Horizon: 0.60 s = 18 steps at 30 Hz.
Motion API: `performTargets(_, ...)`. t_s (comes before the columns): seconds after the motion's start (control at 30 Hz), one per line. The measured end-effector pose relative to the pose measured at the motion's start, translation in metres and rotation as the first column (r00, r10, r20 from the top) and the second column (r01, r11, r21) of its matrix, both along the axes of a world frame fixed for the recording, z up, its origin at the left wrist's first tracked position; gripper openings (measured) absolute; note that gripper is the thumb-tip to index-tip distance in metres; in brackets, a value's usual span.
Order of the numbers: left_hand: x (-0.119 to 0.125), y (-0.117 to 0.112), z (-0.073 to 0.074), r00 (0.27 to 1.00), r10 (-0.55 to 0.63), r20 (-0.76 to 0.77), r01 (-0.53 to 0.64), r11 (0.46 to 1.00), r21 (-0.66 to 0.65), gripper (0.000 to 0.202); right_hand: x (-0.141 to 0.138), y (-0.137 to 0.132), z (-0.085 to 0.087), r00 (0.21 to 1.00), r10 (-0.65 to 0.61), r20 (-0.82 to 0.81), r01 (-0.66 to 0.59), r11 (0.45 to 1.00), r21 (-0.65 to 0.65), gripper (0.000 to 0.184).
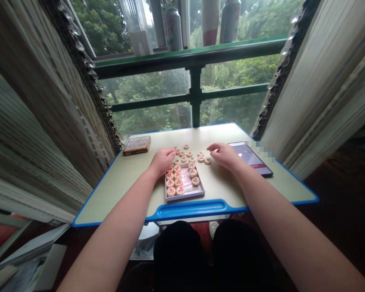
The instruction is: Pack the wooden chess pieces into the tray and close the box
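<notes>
A shallow grey box [199, 190] lies on the table in front of me, partly filled with round wooden chess pieces [174, 181] marked in red and black. More loose pieces [190, 154] are scattered on the table just beyond it. My left hand [162, 159] hovers at the box's far left corner with its fingers curled over the loose pieces; what it holds, if anything, is hidden. My right hand [224, 154] reaches in from the right, its fingertips pinched beside a piece [207, 161].
The small beige table [124, 178] has a blue rim and stands against a window with a green railing [194, 91]. A brown box lid [136, 144] lies at the far left, a phone [255, 160] at the right. Cans stand on the sill.
</notes>
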<state>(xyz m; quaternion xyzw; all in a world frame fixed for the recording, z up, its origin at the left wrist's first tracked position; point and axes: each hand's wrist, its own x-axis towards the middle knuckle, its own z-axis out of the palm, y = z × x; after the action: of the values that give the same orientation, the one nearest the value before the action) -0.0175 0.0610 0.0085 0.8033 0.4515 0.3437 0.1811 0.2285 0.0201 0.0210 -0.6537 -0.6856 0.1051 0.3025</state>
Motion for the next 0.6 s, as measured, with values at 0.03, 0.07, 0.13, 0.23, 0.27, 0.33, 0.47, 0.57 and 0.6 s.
performTargets(0.03, 0.000, 0.001, -0.001, 1.000, 0.029, -0.006, -0.029, 1.000, 0.001, 0.033, -0.004, -0.001, -0.003, 0.998, 0.049, 0.035, -0.051, 0.997, 0.052, 0.032)
performTargets(0.07, -0.001, 0.002, -0.003, 0.998, 0.056, -0.016, -0.056, 0.998, -0.005, 0.032, -0.009, -0.001, -0.007, 0.991, 0.097, 0.090, -0.107, 0.987, 0.120, 0.034)
performTargets(0.13, -0.001, 0.004, -0.005, 0.996, 0.083, -0.031, -0.083, 0.996, -0.024, 0.033, -0.017, -0.001, -0.013, 0.953, 0.223, 0.205, -0.257, 0.953, 0.161, 0.037)
performTargets(0.23, -0.001, 0.006, -0.008, 0.999, 0.053, 0.001, -0.053, 0.998, -0.042, 0.041, -0.024, -0.001, -0.018, 0.910, 0.318, 0.265, -0.361, 0.924, 0.130, 0.032)
performTargets(0.27, -0.002, 0.007, -0.009, 0.998, 0.049, 0.034, -0.047, 0.997, -0.058, 0.046, -0.025, 0.000, -0.018, 0.908, 0.327, 0.262, -0.368, 0.922, 0.123, 0.030)
performTargets(0.33, -0.003, 0.010, -0.010, 0.989, 0.076, 0.125, -0.059, 0.990, -0.129, 0.059, -0.027, 0.000, -0.018, 0.912, 0.329, 0.245, -0.366, 0.922, 0.123, 0.027)
performTargets(0.47, -0.007, 0.014, -0.011, 0.948, 0.154, 0.278, -0.062, 0.947, -0.315, 0.076, -0.030, 0.001, -0.015, 0.924, 0.318, 0.214, -0.347, 0.931, 0.117, 0.019)
performTargets(0.57, -0.009, 0.013, -0.008, 0.937, 0.160, 0.312, -0.024, 0.917, -0.398, 0.079, -0.034, 0.002, -0.014, 0.945, 0.286, 0.162, -0.303, 0.949, 0.093, 0.015)
performTargets(0.6, -0.009, 0.013, -0.007, 0.935, 0.164, 0.315, -0.019, 0.909, -0.417, 0.080, -0.035, 0.003, -0.014, 0.949, 0.281, 0.143, -0.295, 0.952, 0.087, 0.015)
